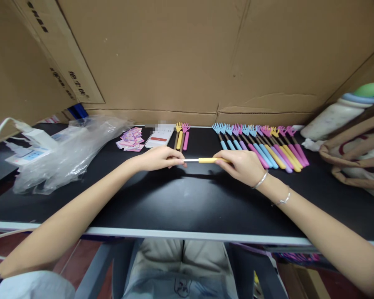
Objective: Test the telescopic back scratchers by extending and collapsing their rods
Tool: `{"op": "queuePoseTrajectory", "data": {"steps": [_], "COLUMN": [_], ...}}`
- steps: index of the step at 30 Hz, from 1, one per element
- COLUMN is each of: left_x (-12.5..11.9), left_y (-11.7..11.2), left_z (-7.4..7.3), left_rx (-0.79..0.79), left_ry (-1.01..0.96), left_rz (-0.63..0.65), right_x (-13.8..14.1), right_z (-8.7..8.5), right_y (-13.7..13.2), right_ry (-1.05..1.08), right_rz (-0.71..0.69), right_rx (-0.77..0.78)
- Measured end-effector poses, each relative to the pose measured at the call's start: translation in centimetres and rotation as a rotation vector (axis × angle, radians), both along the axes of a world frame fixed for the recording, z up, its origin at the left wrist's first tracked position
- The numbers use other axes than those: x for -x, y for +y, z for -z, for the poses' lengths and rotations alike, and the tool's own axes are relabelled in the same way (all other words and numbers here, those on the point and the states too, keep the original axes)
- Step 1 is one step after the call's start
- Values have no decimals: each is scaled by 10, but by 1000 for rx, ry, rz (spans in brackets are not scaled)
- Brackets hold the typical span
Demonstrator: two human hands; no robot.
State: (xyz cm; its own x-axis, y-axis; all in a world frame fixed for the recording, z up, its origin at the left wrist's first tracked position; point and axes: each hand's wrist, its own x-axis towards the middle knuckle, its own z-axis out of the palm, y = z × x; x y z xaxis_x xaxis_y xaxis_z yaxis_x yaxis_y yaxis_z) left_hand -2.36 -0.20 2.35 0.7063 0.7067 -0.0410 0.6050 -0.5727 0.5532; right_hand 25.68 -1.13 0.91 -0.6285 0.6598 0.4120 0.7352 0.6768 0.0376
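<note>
Forearms are extended from the near edge over the black counter (180,207), converging at its centre. A yellow-handled scratcher (205,160) is held level between both hands, clear of the surface. The left hand (157,158) is pinched on the metal shaft end, at 9 o'clock of the handle; the right hand (241,166) is closed around the yellow grip, at 3 o'clock. Progress is judged early: three finished pieces (181,135) are laid at 12 o'clock, while a long row of scratchers (258,145) remains at 1 o'clock. Farther back, a phone (158,138), pink packets (131,139) and a plastic bag (68,153) are noted at 10 to 11 o'clock.
</note>
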Motion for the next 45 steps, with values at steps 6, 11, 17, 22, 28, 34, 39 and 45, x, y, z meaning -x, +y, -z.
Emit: {"op": "queuePoseTrajectory", "data": {"steps": [6, 11, 17, 22, 28, 34, 39, 45], "left_x": [-1, -3, -9, -12, -13, -16, -19, -22], "left_y": [0, -3, -11, -16, -19, -20, -22, -25], "left_z": [4, 5, 5, 3, 5, 10, 13, 17], "left_rx": [-106, -323, -691, -932, -1055, -1112, -1176, -1210], "left_ry": [-35, -15, 25, 76, 88, 71, 69, 77], "left_rz": [5, -106, -145, -123, -92, -66, -38, -27], "right_x": [1, -1, -3, -2, -2, -1, -3, -5], "right_z": [0, -1, -3, -6, -6, -9, -8, -4], "right_y": [-2, 0, 3, 3, 5, 5, 7, 5], "right_ry": [-17, 7, 39, 111, 190, 228, 289, 425], "right_rz": [12, -2, 31, 14, -42, -85, -133, -148], "right_rx": [78, 77, 177, 296, 457, 674, 930, 1285]}}
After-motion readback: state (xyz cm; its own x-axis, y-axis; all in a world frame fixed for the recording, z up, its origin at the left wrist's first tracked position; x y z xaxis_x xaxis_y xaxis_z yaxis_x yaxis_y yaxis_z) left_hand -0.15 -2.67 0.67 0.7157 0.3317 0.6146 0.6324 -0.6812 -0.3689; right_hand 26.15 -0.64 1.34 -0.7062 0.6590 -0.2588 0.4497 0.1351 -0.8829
